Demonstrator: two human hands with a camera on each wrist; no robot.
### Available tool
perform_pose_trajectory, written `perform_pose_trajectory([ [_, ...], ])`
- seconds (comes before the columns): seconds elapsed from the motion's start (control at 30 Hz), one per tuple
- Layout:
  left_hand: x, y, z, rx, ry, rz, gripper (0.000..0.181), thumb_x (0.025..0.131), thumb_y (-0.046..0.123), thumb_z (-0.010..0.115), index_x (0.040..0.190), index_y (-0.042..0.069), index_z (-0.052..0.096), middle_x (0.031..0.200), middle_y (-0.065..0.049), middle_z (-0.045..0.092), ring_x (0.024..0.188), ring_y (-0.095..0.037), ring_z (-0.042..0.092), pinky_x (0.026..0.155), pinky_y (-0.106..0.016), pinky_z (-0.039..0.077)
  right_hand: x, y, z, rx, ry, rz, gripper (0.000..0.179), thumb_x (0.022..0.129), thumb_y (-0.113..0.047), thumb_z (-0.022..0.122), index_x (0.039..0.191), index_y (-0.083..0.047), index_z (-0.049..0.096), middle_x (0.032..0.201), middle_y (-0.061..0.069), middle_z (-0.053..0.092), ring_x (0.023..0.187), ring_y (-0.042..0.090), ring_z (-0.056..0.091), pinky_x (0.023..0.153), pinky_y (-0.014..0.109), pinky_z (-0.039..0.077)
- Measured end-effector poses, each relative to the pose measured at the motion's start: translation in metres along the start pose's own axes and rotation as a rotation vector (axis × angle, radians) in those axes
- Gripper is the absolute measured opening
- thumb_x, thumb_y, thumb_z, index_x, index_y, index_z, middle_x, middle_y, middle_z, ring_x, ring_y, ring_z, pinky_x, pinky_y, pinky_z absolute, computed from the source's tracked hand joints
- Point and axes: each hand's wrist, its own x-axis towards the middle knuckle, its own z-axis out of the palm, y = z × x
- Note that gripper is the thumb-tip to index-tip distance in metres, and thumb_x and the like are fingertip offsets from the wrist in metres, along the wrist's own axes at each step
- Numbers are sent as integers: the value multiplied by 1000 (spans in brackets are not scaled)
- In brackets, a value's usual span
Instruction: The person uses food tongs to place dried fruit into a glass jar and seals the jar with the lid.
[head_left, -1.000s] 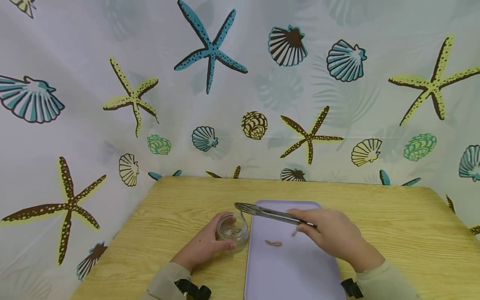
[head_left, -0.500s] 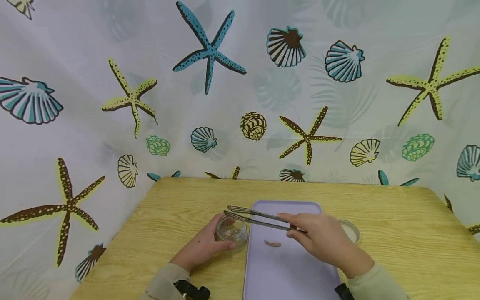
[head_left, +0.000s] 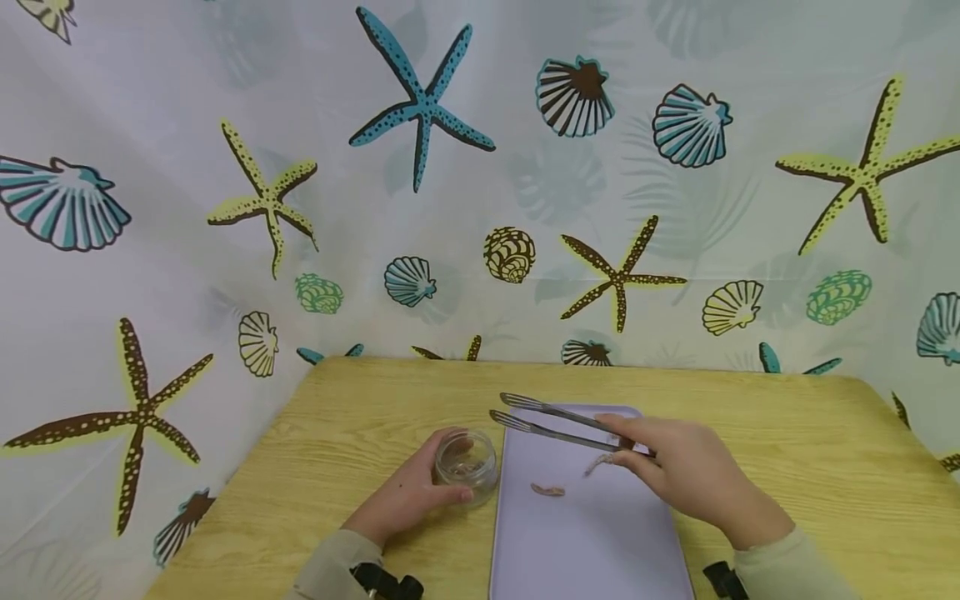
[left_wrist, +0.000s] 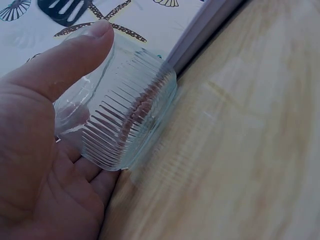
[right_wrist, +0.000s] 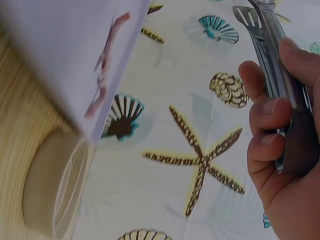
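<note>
My left hand [head_left: 408, 492] wraps round a clear glass jar [head_left: 467, 487] standing on the table, just left of a lavender tray [head_left: 577, 542]. In the left wrist view, a reddish-brown strip [left_wrist: 137, 112] shows through the ribbed jar wall near its base. Metal tongs [head_left: 562, 435] are gripped in my right hand [head_left: 697, 475] above the tray; their arms are spread, with nothing between the tips. Two thin, shrivelled brownish strips lie on the tray: one strip [head_left: 548, 490] near its middle, another strip [head_left: 597, 464] under the tongs, partly hidden by my hand.
In the right wrist view a round beige lid [right_wrist: 42, 185] lies on the wooden table [head_left: 810, 467] beside the tray's edge; my right hand hides it in the head view. A curtain [head_left: 480, 183] printed with shells and starfish hangs behind and to the left.
One second ago the tongs were closed by the jar rim with a thin strip at their tips. They spread over the jar, then moved right above the tray. My left hand stayed on the jar.
</note>
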Motion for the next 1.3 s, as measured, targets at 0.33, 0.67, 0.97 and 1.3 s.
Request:
perform_pose_trajectory([
  [0.33,-1,1,0,8,8,6,85,83,39,85,152,28,36,151,2,48,143,-22,38,117,-53,24,-25,31,-27,-79,-86,151,46,92,-25,76,137,-25,66,93,-21,67,62,-4,47,56,26,40],
  [0.67,-2,1,0,-5,5,-3,85,83,40,84,152,28,35,151,2,48,144,-22,37,118,-54,22,-49,56,-35,-118,-177,248,45,93,-28,75,137,-24,66,99,-12,71,59,3,42,51,27,34],
  [0.97,0,1,0,2,1,8,84,84,39,84,152,27,36,151,2,48,143,-22,38,117,-53,24,-61,77,-39,-149,-204,269,41,92,-27,76,131,-23,70,111,-1,74,70,9,52,59,34,42],
  [1.3,0,1,0,17,11,5,85,84,40,84,152,26,36,150,1,49,142,-23,38,117,-53,24,-64,85,-35,-162,-275,283,39,91,-27,76,130,-22,71,114,3,74,72,8,53,61,36,45],
])
